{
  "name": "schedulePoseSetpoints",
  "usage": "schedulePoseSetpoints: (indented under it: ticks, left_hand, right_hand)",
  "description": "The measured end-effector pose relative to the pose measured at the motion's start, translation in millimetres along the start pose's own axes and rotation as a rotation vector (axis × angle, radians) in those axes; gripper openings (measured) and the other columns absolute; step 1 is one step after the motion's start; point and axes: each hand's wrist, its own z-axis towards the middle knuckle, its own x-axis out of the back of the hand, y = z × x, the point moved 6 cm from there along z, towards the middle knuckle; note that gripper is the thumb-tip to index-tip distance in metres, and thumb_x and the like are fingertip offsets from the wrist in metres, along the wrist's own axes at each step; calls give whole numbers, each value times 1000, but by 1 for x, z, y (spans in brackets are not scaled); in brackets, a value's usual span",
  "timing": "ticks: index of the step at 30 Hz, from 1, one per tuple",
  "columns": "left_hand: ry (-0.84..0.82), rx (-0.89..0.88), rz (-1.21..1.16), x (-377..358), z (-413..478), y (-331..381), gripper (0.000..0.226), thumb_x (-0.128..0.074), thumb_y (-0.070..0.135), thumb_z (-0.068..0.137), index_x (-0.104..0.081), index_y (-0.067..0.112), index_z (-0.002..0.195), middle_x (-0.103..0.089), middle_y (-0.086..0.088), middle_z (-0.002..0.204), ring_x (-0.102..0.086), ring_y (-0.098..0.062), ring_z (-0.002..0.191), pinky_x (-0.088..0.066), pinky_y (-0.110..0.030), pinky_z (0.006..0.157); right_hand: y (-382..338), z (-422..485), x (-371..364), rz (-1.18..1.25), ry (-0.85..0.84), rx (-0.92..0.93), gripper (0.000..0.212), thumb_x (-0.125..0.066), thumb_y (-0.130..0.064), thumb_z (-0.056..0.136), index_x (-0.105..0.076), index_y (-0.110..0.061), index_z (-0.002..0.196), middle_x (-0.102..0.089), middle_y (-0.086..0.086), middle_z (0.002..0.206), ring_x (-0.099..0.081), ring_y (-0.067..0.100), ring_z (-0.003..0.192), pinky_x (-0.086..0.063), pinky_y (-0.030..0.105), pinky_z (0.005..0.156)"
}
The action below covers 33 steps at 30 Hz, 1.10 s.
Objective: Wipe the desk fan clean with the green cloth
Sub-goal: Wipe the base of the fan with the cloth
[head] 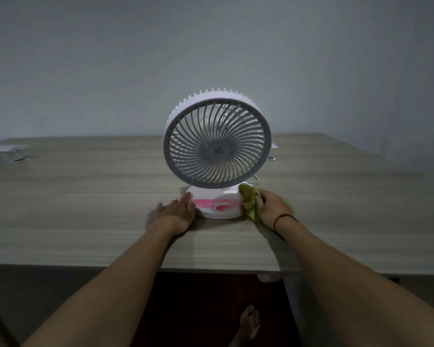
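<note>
The white plastic fan (217, 139) stands at the middle of the wood-grain worktop (85, 196), its round ribbed grille upright on a smooth oval base. At 3 o'clock of the base, the right hand (271, 209) clenches the crumpled green cloth (248, 201) against it; at 9 o'clock, the left hand (178, 209) lies flat, grip released, steadying. Wiping seems at the base; whether the grille is done cannot be told.

The right hand (271, 209) hides part of the green cloth (248, 201), whose far edge shows only as a blurred green sliver beyond the knuckles, and the cloth covers the right end of the desk fan (217, 141) base. Behind the fan a thin cable (254, 180) disappears, its run hidden. Far left of the fan, a white object (3, 152) is cut by the picture's edge, too dim to identify.
</note>
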Motion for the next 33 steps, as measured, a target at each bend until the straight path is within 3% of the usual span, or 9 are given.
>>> schedulePoseSetpoints:
  ticks: [5, 13, 18, 22, 24, 27, 33]
  left_hand:
    - [-10, -10, 38, -5, 13, -6, 53, -8, 45, 97, -6, 34, 149, -8, 10, 162, -8, -13, 150, -10, -46, 120]
    - [-28, 6, 4, -4, 7, -4, 54, -6, 44, 98, 1, 35, 151, -2, 12, 162, -5, -11, 150, -6, -42, 122]
    - [-28, -8, 3, -5, 9, -6, 54, -6, 44, 98, -1, 34, 151, -2, 14, 162, -6, -11, 150, -7, -43, 122]
    - [-33, -22, 0, -5, 9, -7, 53, -8, 42, 99, -5, 34, 151, -4, 13, 162, -7, -12, 150, -8, -44, 121]
    - [-26, -12, -21, -5, 9, -6, 53, -8, 43, 98, -4, 35, 151, -6, 13, 162, -7, -13, 150, -7, -45, 121]
    - [-19, 8, -37, -3, 11, -5, 53, -8, 43, 98, -3, 36, 151, -9, 9, 162, -8, -13, 150, -6, -44, 122]
    - [-16, 24, -32, -1, 11, -4, 53, -9, 43, 98, -4, 37, 151, -10, 9, 162, -9, -12, 150, -8, -43, 121]
  right_hand:
    - [-15, 13, -17, -79, -89, 50, 37, -36, -44, 95, -55, -26, 122, -53, 7, 137, -52, 32, 122, -40, 44, 106]
    - [-31, 9, -30, -145, -93, 113, 53, -37, -61, 90, -54, -27, 128, -49, 11, 140, -49, 32, 126, -42, 41, 104]
    - [-29, -5, -22, -66, -150, 186, 44, -41, -45, 96, -53, -26, 134, -52, 8, 141, -51, 31, 125, -41, 35, 103]
    - [-8, 3, -7, 18, -97, 138, 35, -45, -36, 98, -65, -16, 117, -67, 14, 120, -60, 33, 111, -44, 34, 92]
    - [-2, 16, -5, 46, -53, 82, 35, -45, -35, 98, -68, -11, 108, -68, 17, 116, -60, 34, 108, -44, 35, 90]
    - [-2, 38, -11, 64, -47, 9, 37, -43, -34, 98, -68, -12, 114, -65, 17, 123, -58, 34, 113, -44, 37, 94]
    - [-26, 44, -33, -12, -99, 56, 40, -39, -41, 97, -67, -17, 113, -64, 15, 124, -59, 35, 112, -46, 39, 95]
